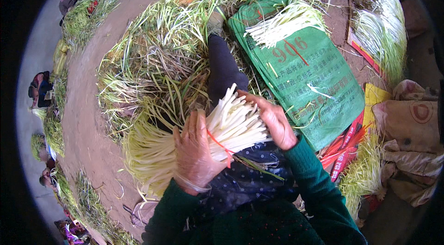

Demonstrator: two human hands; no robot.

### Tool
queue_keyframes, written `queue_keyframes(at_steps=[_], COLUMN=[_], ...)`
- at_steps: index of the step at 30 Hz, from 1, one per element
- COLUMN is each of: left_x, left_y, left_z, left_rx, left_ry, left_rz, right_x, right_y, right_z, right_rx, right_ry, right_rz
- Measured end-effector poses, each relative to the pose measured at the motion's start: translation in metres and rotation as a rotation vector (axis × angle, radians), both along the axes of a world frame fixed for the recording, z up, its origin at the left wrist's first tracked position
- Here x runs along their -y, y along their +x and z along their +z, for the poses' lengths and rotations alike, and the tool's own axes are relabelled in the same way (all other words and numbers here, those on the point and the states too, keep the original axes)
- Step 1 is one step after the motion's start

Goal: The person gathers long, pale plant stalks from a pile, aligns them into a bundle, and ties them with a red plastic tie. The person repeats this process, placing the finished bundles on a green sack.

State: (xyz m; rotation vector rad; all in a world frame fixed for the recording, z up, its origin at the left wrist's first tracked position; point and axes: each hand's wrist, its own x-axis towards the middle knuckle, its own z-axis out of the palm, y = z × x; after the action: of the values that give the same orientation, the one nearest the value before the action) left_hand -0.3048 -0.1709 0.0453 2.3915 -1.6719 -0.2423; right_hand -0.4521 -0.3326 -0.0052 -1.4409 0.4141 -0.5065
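A thick bundle of white-stemmed, pale green leafy stalks [239, 120], which look like garlic shoots, lies across my lap on a dark dotted plastic apron [239, 186]. A red tie [219, 143] circles the white stems, its tail hanging at the near side. My left hand [199, 155], in what looks like a thin clear glove, presses over the stems just left of the tie. Around the cut ends on the right, my right hand [277, 123] curls, its fingertips at the far side. Loose leaves fan out leftward from the bundle.
Right of my outstretched leg [225, 66], a green woven sack [322, 71] bears printed writing and a smaller pile of white stalks [291, 23]. Red strips [345, 146] lie near its corner. Heaped trimmings [166, 57] spread ahead left. Other people sit along the far left.
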Motion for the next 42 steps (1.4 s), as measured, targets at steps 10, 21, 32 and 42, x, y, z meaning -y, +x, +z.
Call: queue_keyframes(at_steps=[10,21,32,42], left_x=[0.014,0.012,0.006,0.004], left_y=[0.013,0.008,0.006,0.007], left_z=[-0.001,-0.009,0.001,-0.005], left_rx=[-0.157,-0.062,-0.058,-0.054], left_ry=[-0.059,-0.106,-0.005,-0.067], left_rz=[-0.129,-0.100,-0.086,-0.101], right_x=[0.018,-0.008,-0.002,-0.003], right_y=[0.000,-0.004,0.014,0.009], right_z=[0.037,0.062,0.042,0.056], right_rx=[-0.036,-0.326,-0.070,-0.124], right_ry=[-0.386,-0.950,-0.597,-0.940], right_rz=[-0.264,-0.043,-0.071,-0.070])
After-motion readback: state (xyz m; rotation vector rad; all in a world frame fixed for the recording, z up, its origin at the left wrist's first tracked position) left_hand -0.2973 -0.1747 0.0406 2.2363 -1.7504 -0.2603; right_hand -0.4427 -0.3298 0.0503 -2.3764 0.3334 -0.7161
